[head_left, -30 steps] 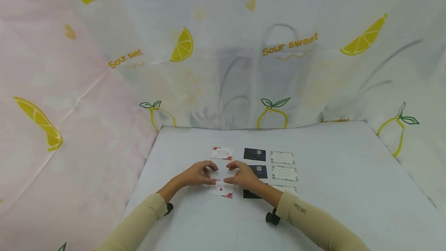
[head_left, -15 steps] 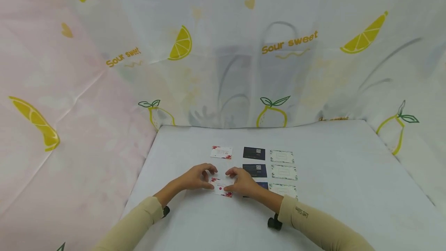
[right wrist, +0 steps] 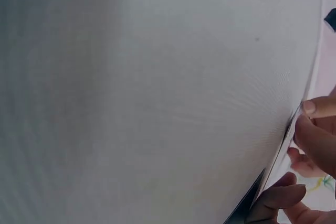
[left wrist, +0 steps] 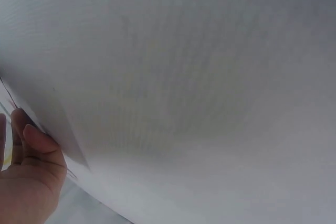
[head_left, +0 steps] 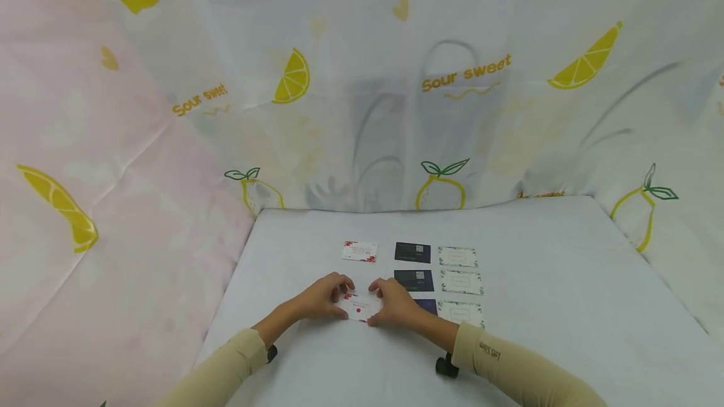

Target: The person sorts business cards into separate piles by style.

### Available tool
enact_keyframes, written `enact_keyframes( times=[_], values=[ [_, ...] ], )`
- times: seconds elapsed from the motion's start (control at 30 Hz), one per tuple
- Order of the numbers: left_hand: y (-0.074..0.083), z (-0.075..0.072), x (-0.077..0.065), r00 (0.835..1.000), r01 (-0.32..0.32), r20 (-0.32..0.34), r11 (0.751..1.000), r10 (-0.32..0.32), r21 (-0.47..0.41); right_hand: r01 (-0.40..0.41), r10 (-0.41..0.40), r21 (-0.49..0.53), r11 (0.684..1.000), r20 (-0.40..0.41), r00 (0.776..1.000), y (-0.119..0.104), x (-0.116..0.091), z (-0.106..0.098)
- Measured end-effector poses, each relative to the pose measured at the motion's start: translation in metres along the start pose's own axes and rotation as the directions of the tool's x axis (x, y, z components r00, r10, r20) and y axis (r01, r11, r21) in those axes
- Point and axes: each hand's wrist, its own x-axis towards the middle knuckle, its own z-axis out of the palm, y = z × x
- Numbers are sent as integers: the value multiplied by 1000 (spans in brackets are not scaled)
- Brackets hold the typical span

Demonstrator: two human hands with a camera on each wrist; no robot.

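On the white table (head_left: 554,262), a white card with red flowers (head_left: 359,309) lies between the two hands of the person. The left hand (head_left: 322,298) is at the left side of this card, with fingers and thumb bent around its corners. The right hand (head_left: 398,304) is placed in the same manner at the right side, so the card is gripped from both ends. Whether the card lies fully flat, I cannot tell. Farther away, in the same column, lies a second card with red flowers (head_left: 359,251), apart from the first. To the right is a column of three dark cards (head_left: 414,281); the nearest one is partly hidden by the right hand. Just beside them, three cards with leaf borders (head_left: 462,282) form another column. Both arms wear beige sleeves (head_left: 515,360). Behind the table is a cloth (head_left: 351,130) printed with lemons and the words "Sour sweet".
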Motion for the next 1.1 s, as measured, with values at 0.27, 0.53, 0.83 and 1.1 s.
enact_keyframes(
  times=[0.27, 0.53, 0.83, 1.1],
  values=[
    [0, 1, 1, 999, 31, 7, 999, -31, 34, 47, -48, -125, 991, -12, 999, -4, -3, -1],
    [0, 2, 0, 999, 37, 7, 999, -37, 39, 22, -20, -146, 989, 18, 1000, -5, 1, -1],
    [3, 4, -5, 1000, 15, -11, 998, -15, 62, 20, -11, -139, 990, 60, 998, -8, -2, 0],
    [1, 5, -6, 1000, 24, -12, 997, -23, 77, 24, -24, -24, 999, 17, 1000, -4, 1, -3]
  ],
)
